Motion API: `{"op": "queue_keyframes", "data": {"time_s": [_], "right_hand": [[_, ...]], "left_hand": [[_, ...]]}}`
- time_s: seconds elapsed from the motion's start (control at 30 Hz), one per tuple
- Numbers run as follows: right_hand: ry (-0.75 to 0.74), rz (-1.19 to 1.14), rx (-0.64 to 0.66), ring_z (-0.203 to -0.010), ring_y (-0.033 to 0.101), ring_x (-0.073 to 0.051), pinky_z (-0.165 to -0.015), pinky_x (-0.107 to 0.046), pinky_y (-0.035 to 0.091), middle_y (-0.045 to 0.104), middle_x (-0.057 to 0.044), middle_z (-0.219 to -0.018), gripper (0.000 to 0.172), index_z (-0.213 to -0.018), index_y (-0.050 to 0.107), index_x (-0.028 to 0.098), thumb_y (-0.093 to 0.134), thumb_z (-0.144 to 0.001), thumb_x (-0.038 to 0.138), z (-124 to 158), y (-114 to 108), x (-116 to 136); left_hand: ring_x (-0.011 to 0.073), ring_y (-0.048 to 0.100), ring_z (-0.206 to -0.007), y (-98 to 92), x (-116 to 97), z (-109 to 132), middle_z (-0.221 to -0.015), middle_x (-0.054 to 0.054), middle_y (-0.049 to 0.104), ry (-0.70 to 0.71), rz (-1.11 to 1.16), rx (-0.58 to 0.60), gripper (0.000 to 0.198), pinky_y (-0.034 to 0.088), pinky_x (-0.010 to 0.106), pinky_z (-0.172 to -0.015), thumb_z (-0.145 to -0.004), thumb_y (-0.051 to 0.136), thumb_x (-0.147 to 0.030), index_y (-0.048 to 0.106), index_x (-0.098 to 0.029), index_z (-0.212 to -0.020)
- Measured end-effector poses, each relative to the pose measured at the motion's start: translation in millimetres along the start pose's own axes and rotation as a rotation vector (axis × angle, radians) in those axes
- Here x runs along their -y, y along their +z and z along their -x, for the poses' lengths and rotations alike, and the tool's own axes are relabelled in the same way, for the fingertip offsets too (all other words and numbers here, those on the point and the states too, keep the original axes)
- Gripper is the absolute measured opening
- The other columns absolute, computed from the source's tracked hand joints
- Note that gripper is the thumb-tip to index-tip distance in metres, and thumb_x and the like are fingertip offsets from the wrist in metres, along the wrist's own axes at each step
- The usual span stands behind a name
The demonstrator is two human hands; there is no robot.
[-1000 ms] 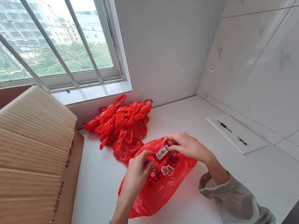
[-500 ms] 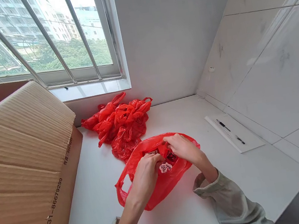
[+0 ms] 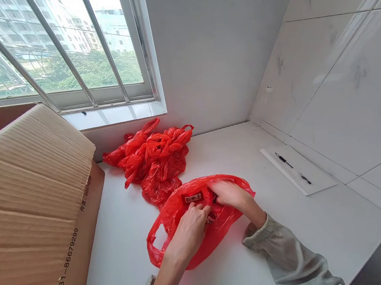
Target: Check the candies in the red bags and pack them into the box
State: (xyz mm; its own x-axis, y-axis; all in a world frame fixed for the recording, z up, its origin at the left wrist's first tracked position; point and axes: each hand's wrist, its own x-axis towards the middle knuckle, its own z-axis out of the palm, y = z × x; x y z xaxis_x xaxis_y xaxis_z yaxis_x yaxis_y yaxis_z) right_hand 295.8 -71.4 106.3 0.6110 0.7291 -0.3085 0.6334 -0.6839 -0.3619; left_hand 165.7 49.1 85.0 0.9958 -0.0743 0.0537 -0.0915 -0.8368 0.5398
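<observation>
Red bag [image 3: 172, 212] now encloses the labelled packet [image 3: 192, 198], previously held above it; left hand [image 3: 189, 227] and right hand [image 3: 229, 194] curl their fingers, pinching its mouth.

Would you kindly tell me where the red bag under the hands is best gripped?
Grip the handle loop at the left end of the red bag, coming from the left: it stands open and free, while the left hand and right hand crowd the mouth.
</observation>
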Motion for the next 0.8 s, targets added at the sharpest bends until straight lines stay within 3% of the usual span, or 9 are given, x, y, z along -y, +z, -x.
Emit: {"op": "queue_keyframes", "data": {"time_s": [0.1,0.2,0.27,0.33,0.43,0.53,0.63,0.8], "right_hand": [[-0.117,-0.114,-0.009,-0.08,0.06,-0.019,-0.066,-0.028,0.041,0.066,-0.005,-0.088,0.023,-0.093,0.063,0.017,0.051,-0.078,0.003,4.6,-9.9,-6.7],[-0.252,-0.26,-0.023,-0.09,0.06,-0.018,-0.075,-0.026,0.046,0.066,-0.002,-0.097,0.03,-0.111,0.059,0.021,0.055,-0.082,0.014,13.5,-23.5,-10.9],[-0.342,-0.454,0.014,-0.094,0.061,-0.017,-0.079,-0.027,0.048,0.065,-0.002,-0.105,0.04,-0.122,0.054,0.023,0.057,-0.082,0.017,19.2,-30.5,-12.1],[-0.42,-0.67,0.12,-0.095,0.062,-0.018,-0.079,-0.029,0.05,0.063,-0.004,-0.112,0.047,-0.129,0.052,0.023,0.057,-0.082,0.017,23.5,-35.0,-12.1],[-0.491,-0.791,0.245,-0.098,0.06,-0.017,-0.08,-0.029,0.05,0.061,-0.005,-0.115,0.057,-0.139,0.045,0.025,0.057,-0.084,0.017,28.0,-38.9,-10.7],[-0.498,-0.841,0.242,-0.097,0.059,-0.015,-0.083,-0.028,0.049,0.061,-0.004,-0.112,0.058,-0.144,0.041,0.026,0.056,-0.089,0.02,31.6,-42.4,-9.3],[-0.487,-0.915,0.237,-0.099,0.06,-0.016,-0.083,-0.029,0.05,0.062,-0.005,-0.114,0.05,-0.138,0.05,0.026,0.059,-0.089,0.026,34.0,-44.5,-7.8],[-0.405,-0.88,0.105,-0.091,0.064,-0.017,-0.081,-0.028,0.049,0.071,-0.003,-0.098,0.025,-0.105,0.072,0.019,0.069,-0.081,0.025,35.3,-42.1,-3.2]], "left_hand": [[0.0249,0.061,-0.083,-9.9,-0.5,-0.3,-0.088,0.007,0.065,-0.05,0.017,-0.06,0.029,0.045,0.033,-0.069,-0.084,0.044,-0.003,0.065,-0.019,-0.094],[0.0241,0.061,-0.087,-22.4,-5.2,-3.0,-0.103,0.008,0.062,-0.12,0.074,-0.183,0.03,0.048,0.034,-0.071,-0.087,0.048,-0.009,0.058,-0.02,-0.113],[0.0242,0.059,-0.102,-29.2,-7.5,-4.6,-0.124,0.008,0.055,-0.075,0.132,-0.245,0.044,0.05,0.036,-0.081,-0.087,0.053,-0.011,0.05,-0.027,-0.129],[0.0244,0.052,-0.118,-33.6,-8.0,-5.5,-0.134,0.005,0.05,0.066,0.145,-0.258,0.042,0.047,0.038,-0.094,-0.089,0.056,-0.014,0.053,-0.033,-0.127],[0.0246,0.05,-0.116,-36.5,-6.1,-5.9,-0.113,0.002,0.063,0.207,0.105,-0.26,0.015,0.044,0.038,-0.096,-0.092,0.06,-0.019,0.065,-0.028,-0.103],[0.0216,0.056,-0.095,-38.7,-5.8,-5.2,-0.089,0.0,0.066,0.135,0.18,-0.324,0.002,0.046,0.032,-0.082,-0.089,0.066,-0.022,0.064,-0.024,-0.089],[0.017,0.057,-0.076,-41.7,-8.9,-3.4,-0.079,-0.001,0.064,0.009,0.341,-0.392,0.014,0.045,0.028,-0.07,-0.084,0.071,-0.028,0.061,-0.021,-0.078],[0.0136,0.052,-0.064,-45.1,-12.0,-1.1,-0.067,-0.003,0.059,-0.18,0.633,-0.388,0.024,0.041,0.024,-0.06,-0.078,0.075,-0.034,0.058,-0.018,-0.068]]}}
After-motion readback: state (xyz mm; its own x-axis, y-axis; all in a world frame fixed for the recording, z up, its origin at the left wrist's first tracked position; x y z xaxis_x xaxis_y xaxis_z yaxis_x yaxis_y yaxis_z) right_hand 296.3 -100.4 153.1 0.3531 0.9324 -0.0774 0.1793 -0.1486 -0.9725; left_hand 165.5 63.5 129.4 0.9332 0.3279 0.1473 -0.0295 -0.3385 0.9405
